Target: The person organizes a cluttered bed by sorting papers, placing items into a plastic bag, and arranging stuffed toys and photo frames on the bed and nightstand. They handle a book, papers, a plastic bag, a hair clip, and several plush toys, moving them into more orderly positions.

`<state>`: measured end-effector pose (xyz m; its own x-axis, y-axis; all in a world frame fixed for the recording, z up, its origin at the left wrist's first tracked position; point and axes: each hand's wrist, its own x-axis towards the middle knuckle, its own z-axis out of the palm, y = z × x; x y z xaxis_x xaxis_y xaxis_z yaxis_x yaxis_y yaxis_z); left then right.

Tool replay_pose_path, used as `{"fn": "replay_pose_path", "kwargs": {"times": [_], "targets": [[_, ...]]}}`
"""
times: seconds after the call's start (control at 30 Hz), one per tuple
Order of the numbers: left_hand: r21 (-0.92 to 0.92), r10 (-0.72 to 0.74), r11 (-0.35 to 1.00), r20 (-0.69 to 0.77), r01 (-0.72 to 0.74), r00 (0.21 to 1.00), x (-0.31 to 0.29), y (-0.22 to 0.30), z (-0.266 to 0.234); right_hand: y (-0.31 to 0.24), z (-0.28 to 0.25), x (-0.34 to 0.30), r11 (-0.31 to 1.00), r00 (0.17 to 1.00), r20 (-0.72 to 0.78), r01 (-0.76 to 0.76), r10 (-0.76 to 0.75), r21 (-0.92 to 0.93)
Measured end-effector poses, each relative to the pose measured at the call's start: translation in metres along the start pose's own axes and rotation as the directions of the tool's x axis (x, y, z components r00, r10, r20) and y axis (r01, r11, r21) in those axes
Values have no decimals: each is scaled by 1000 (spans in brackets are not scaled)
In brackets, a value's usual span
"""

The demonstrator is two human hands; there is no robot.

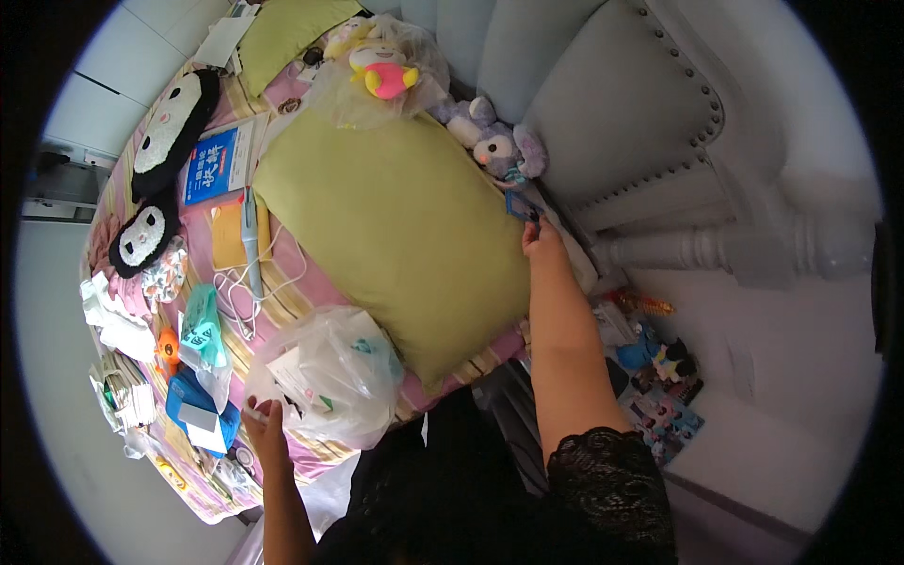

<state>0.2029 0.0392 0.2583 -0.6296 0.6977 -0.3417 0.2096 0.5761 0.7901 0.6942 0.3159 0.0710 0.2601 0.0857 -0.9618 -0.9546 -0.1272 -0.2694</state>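
My right hand reaches past the right edge of a large green pillow. Its fingers pinch a small blue angular frame, whose exact kind I cannot make out. Just beyond it sits a purple-grey plush toy against the headboard. My left hand hovers low at the left with its fingers curled. A small whitish bit shows at its fingertips, too small to name. Beside that hand stands a clear plastic bag with papers and packets inside.
The grey padded headboard rises on the right. A blue-covered book, a hair straightener with a white cord and two black-and-white plush cushions lie on the striped bed. Closer are a blue case and an orange toy.
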Motion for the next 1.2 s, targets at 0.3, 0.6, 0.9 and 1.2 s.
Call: {"fn": "replay_pose_path", "kwargs": {"times": [0.3, 0.6, 0.9, 1.2], "targets": [[-71, -60, 996, -52, 56, 997, 21, -2, 8, -5, -11, 46, 990, 986, 160, -34, 55, -133], [189, -6, 980, -271, 59, 963, 31, 19, -7, 15, -116, -119, 610, 590, 631, 760, -503, -224], [742, 145, 363, 553, -564, 820, -23, 91, -8, 61, -208, -277, 573, 529, 809, 757, -257, -313], [-237, 643, 614, 704, -753, 302, -114, 94, 38, 143, -282, -357, 569, 554, 794, 748, -250, -342]]}}
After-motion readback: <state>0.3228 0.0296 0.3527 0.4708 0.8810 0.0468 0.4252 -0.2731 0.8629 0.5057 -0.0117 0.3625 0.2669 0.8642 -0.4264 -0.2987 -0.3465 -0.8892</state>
